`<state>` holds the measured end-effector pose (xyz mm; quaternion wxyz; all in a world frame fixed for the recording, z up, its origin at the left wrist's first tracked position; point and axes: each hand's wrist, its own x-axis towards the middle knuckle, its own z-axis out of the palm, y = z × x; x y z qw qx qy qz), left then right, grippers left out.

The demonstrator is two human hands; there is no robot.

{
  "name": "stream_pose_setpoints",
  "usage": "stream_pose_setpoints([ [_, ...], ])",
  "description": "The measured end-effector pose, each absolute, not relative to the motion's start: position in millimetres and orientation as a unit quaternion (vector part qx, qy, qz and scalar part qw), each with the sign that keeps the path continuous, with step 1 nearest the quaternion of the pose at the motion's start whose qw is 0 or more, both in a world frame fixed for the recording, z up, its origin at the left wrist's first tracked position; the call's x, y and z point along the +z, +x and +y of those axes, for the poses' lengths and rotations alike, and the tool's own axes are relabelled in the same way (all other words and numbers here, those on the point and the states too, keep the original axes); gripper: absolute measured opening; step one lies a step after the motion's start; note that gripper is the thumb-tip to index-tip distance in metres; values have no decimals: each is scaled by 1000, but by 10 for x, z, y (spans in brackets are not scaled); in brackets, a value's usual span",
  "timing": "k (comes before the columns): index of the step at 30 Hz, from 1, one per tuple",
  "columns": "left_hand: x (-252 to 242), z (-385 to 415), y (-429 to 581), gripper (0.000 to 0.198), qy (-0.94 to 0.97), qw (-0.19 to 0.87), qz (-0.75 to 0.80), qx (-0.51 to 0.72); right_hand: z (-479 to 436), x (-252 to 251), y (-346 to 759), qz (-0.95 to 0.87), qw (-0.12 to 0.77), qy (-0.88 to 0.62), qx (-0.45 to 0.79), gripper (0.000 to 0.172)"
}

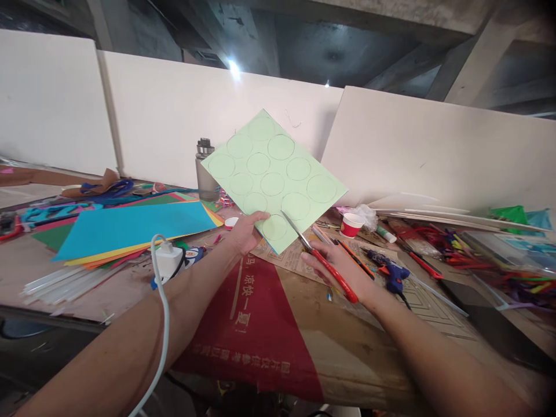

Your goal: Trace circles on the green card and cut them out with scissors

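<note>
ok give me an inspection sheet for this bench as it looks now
surface: table covered with brown printed paper, with a red panel in the middle
job's things: green sheet with drawn circles, held up off the table; scissors, blades at its lower edge
clutter: paper stack, glue sticks, glue gun, red cup, bottle, coloured scraps on the right
hands: left hand grips the sheet's lower edge; right hand holds the scissors
cables: white cable with adapter over the left forearm
surroundings: white boards behind the table, ceiling of concrete
</note>
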<state>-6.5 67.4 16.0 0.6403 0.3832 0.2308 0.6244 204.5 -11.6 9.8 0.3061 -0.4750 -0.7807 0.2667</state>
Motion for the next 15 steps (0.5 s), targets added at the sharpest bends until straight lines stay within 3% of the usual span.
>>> stream_pose_setpoints([
  [15,136,695,-70,55,392,638,217,626,-256,254,1971,-752,286,-499,321,46],
])
